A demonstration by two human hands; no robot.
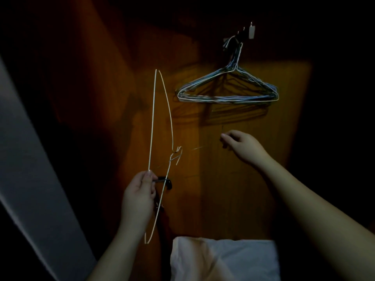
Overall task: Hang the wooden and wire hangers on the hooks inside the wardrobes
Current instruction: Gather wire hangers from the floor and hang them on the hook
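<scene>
Dim wooden wardrobe panel (233, 179) before us, our left hand (140, 196) pinching a white wire hanger (160, 151) held edge-on left of the panel's hook (251, 27), a bunch of wire hangers (227, 90) hanging from that hook, our right hand (241, 146) below the bunch, fingers loosely curled, holding nothing, a pale cloth (223, 258) beneath

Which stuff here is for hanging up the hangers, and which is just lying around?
For the job:
- white wire hanger, pinched in the left hand
- bunch of wire hangers already hanging
- hooks on the wooden panel
- right hand, reaching up, seemingly empty

Just there:
- white cloth at the bottom
- dark handle behind the hanger
</scene>
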